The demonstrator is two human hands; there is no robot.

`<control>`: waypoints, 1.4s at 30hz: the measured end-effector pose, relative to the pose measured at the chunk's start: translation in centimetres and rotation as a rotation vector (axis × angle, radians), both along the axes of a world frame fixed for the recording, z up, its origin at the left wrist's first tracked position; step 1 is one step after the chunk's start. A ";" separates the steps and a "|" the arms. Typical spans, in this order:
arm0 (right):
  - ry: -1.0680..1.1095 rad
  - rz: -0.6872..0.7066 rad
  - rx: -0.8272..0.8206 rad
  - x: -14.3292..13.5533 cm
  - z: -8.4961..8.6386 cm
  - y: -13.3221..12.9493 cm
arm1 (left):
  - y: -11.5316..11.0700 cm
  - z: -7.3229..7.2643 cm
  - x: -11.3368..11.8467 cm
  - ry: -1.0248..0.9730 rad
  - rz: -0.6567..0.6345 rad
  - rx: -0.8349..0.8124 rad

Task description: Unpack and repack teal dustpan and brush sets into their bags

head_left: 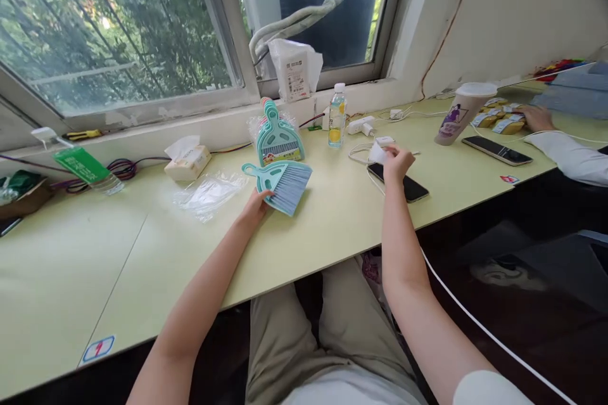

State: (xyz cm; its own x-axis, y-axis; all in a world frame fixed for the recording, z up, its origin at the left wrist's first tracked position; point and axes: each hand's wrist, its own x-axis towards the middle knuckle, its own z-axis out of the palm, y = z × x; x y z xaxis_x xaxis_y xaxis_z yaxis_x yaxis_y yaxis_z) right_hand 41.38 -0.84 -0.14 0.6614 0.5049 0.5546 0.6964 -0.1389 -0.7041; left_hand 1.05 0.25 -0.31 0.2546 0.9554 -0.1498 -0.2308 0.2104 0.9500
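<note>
My left hand (pixel 257 205) is closed on the lower edge of a mint-green hand brush and dustpan set (pixel 278 184), whose grey bristles fan to the right. Behind it, a stack of similar dustpans (pixel 279 139) leans by the wall, partly wrapped in clear plastic. Between the fingertips of my right hand (pixel 399 161) is a small white piece of paper (pixel 379 153). That hand is above a black phone (pixel 414 190) with a white cable beside it. Flat on the table left of the dustpan lies a crumpled clear plastic bag (pixel 211 194).
Along the wall stand a tissue pack (pixel 188 163), a drink bottle (pixel 337 116) and a white power strip (pixel 361 125). A green-labelled bottle (pixel 80 164) is at left. To the right are a cup (pixel 463 115), another phone (pixel 496 150) and a co-worker's hand (pixel 538 118) at yellow packets (pixel 498 118).
</note>
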 end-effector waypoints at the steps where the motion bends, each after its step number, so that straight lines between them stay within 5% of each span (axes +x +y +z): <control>1: 0.053 0.032 0.123 -0.7 0.2 0.8 | 0.0 0.0 0.0 -0.008 0.019 -0.003; 5: 0.198 0.248 0.409 -7.4 1.1 3.3 | 0.1 -0.3 -0.2 -0.001 -0.038 -0.015; 10: 0.225 0.784 0.387 -18.0 1.1 1.1 | 0.2 -0.5 -0.6 -0.024 -0.156 -0.081; 14: -0.169 1.339 0.131 -20.5 0.0 -1.8 | 0.6 -0.7 -0.9 -0.110 -0.186 -0.061; 17: -0.323 1.524 0.046 -20.3 -0.7 -2.5 | 1.2 -0.7 -1.5 -0.143 -0.197 -0.056; 26: -0.365 1.516 0.033 -21.2 -1.0 -2.2 | 1.5 0.2 -2.9 -0.087 -0.166 0.003; 34: -0.348 0.972 0.109 -20.3 0.5 -2.5 | 0.5 1.1 -2.9 0.010 -0.173 0.142; 42: -0.368 0.709 0.146 -19.0 0.8 -1.7 | 0.9 0.8 -3.6 -0.021 -0.142 0.165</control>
